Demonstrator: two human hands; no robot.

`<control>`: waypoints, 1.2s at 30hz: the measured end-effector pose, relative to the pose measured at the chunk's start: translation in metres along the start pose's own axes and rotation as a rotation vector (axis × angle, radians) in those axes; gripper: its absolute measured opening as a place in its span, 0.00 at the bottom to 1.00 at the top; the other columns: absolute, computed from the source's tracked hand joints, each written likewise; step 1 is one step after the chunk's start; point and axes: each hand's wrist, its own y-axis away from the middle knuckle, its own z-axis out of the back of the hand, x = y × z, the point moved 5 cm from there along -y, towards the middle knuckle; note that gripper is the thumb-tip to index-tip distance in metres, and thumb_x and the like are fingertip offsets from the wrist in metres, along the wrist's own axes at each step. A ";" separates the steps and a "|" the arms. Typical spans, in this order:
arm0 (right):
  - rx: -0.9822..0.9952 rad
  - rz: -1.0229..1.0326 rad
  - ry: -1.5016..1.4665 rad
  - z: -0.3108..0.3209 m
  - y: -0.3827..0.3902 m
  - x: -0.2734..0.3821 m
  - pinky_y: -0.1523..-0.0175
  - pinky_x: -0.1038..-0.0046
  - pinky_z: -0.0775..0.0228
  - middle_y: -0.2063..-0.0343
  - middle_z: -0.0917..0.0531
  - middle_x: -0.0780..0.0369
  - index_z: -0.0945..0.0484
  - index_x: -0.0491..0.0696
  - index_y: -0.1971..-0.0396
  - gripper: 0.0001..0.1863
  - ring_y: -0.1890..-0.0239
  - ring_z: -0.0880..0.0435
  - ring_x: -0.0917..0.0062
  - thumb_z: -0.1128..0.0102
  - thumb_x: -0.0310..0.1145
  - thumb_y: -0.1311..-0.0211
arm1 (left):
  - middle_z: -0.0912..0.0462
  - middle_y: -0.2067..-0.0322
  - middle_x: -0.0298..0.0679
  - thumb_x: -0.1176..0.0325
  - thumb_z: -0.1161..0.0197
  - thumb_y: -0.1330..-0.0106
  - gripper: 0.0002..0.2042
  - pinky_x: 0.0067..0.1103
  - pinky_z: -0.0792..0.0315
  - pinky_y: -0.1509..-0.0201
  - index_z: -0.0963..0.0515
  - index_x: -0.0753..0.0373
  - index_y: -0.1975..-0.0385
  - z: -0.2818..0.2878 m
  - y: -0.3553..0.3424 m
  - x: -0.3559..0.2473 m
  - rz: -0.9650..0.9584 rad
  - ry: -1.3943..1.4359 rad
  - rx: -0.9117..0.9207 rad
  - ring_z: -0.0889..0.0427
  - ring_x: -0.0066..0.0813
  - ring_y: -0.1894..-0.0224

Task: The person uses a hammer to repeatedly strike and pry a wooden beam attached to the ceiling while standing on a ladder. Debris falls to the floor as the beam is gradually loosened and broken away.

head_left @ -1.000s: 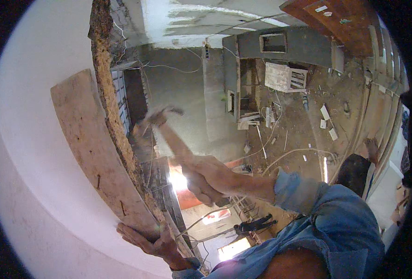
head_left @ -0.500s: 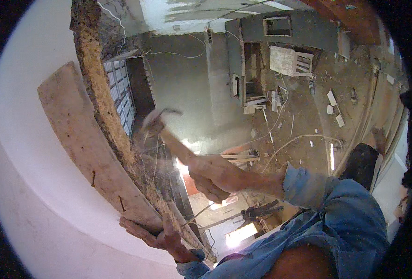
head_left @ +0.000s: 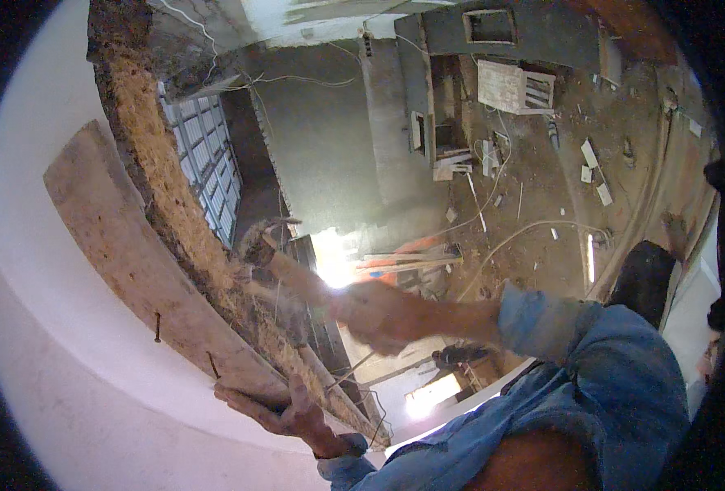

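Observation:
A flat wooden board [head_left: 125, 225] lies against the white wall surface, along a rough, crumbling edge. Two nails stick out of it: one nail [head_left: 157, 327] partway along, another nail [head_left: 213, 364] closer to my left hand [head_left: 285, 411]. That hand grips the board's lower end, thumb on one side and fingers on the other. My right hand [head_left: 379, 313], blurred by motion, is closed round the handle of a claw hammer [head_left: 290, 274]. The hammer's head is to the right of the board and its rough edge, apart from both nails.
Along the board runs the broken brown edge [head_left: 162, 147], with a barred window [head_left: 203, 155] beyond it. Far below, the dirt floor [head_left: 534, 204] holds scattered scraps, a pale wooden crate [head_left: 514, 87] and a loose cable or hose [head_left: 534, 240]. Bent wires [head_left: 370, 401] stick out near my left wrist.
The hammer has dropped slightly, and my right hand is more blurred. The view has shifted a little. My left hand keeps its grip on the board.

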 end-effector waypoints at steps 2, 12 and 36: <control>-0.035 -0.097 -0.173 0.004 0.003 -0.010 0.87 0.75 0.36 0.83 0.25 0.65 0.26 0.46 0.68 0.16 0.90 0.28 0.81 0.52 0.42 0.26 | 0.47 0.27 0.51 0.67 0.27 0.50 0.49 0.37 0.53 0.23 0.48 0.68 0.27 -0.001 0.001 0.000 0.006 0.013 -0.011 0.48 0.46 0.25; -0.050 0.015 -0.138 -0.003 0.008 0.003 0.86 0.78 0.40 0.85 0.30 0.68 0.31 0.46 0.63 0.19 0.89 0.32 0.84 0.59 0.48 0.23 | 0.47 0.27 0.50 0.70 0.29 0.56 0.50 0.44 0.59 0.22 0.47 0.67 0.27 -0.003 0.000 -0.003 0.072 0.135 -0.063 0.50 0.52 0.24; -0.321 -0.347 -0.651 0.003 -0.004 -0.042 0.89 0.70 0.34 0.84 0.25 0.62 0.32 0.48 0.70 0.28 0.89 0.25 0.75 0.60 0.61 0.27 | 0.46 0.27 0.51 0.51 0.27 0.49 0.50 0.47 0.59 0.23 0.45 0.67 0.28 -0.001 0.001 -0.002 0.019 0.017 -0.040 0.51 0.53 0.25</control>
